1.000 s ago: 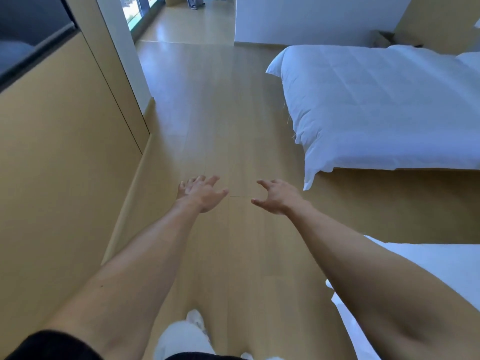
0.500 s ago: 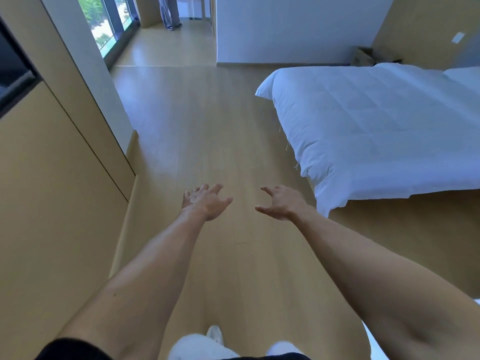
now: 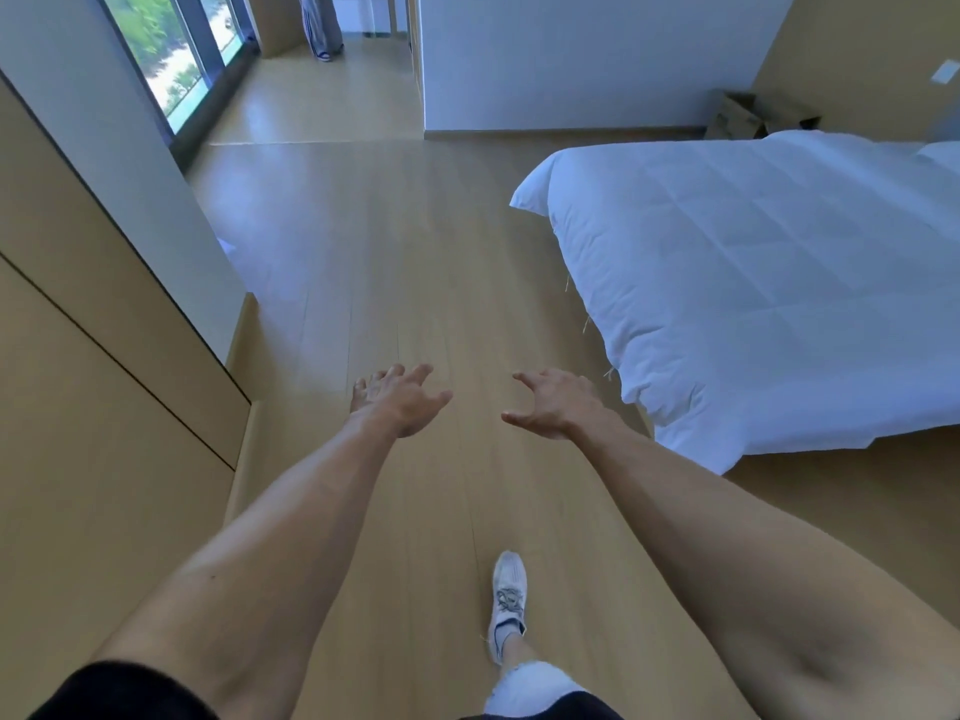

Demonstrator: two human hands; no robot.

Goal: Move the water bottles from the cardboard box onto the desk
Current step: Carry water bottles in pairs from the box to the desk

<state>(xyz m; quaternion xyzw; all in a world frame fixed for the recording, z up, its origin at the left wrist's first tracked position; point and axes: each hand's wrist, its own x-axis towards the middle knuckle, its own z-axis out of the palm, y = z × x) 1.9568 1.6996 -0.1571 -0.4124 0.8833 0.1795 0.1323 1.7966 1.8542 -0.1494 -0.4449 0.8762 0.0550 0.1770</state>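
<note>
Both bare arms stretched forward over the light wooden plank floor (image 3: 415,252). Left hand (image 3: 397,402) empty, fingers spread wide and slightly bent. Right hand (image 3: 553,405) empty, fingers loosely spread, thumb out. Open brown cardboard box (image 3: 748,116) on the floor in the far right corner, behind the bed with white quilted duvet (image 3: 769,283); its contents cannot be made out. White lace-up sneaker (image 3: 508,600) on the floor between the forearms.
</note>
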